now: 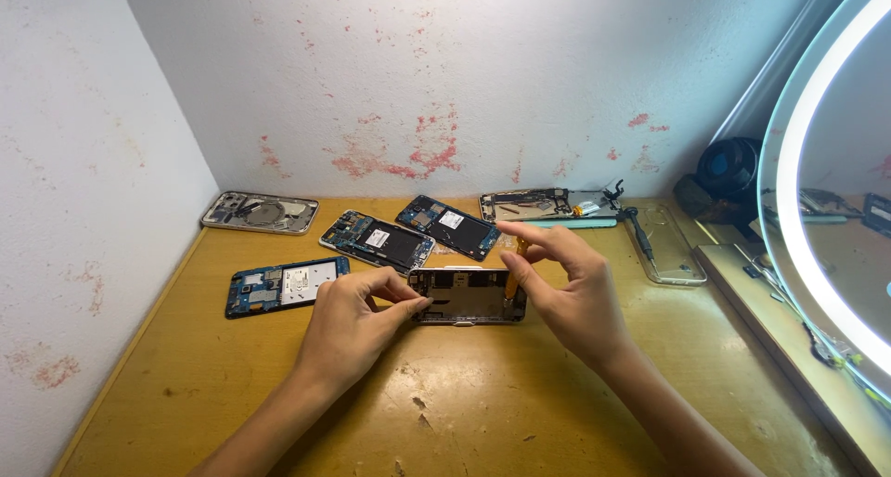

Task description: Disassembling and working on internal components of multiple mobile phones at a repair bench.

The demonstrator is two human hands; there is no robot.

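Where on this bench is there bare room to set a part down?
Bare wood lies on the table in front of the opened phone, between the forearms, and at the front left, below the blue-edged board. The back row is crowded with phone frames; the left hand and right hand fill the middle.

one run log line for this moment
left hand steadies phone frame | right hand holds orange pick at its right end | four opened phones behind on table
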